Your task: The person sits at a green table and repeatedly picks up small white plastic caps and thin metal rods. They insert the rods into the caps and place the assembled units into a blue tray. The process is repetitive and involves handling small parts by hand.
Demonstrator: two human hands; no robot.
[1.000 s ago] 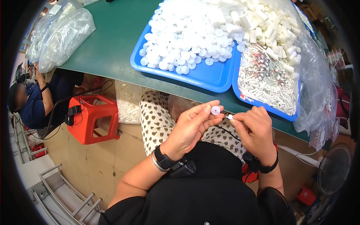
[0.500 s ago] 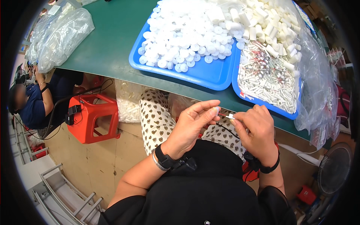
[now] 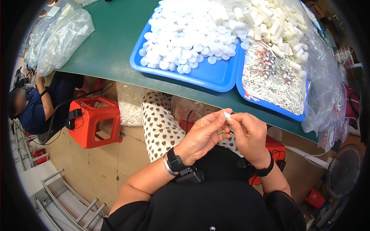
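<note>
My left hand (image 3: 204, 134) and my right hand (image 3: 248, 134) meet above my lap, just off the front edge of the table. A small white plastic piece (image 3: 227, 115) shows between their pinched fingertips. Both hands appear closed on it; the fingers cover most of it, so I cannot tell whether it is one part or two. Beyond my hands, a blue tray (image 3: 185, 77) bears a heap of translucent white discs (image 3: 189, 46). To its right, a second blue tray (image 3: 266, 107) holds thin white tubular pieces (image 3: 273, 90), some with red parts, and thick cream-white cylinders (image 3: 275, 29).
Clear plastic bags lie on the green table (image 3: 111, 34), one bag (image 3: 67, 42) at the far left. A red stool (image 3: 94, 123) and a bag of white pieces (image 3: 131, 104) stand below. A seated person (image 3: 36, 107) is at left, a fan (image 3: 343, 171) at right.
My right hand has moved left with its small white piece, bringing it to my left fingertips. The hands were apart before and now touch.
</note>
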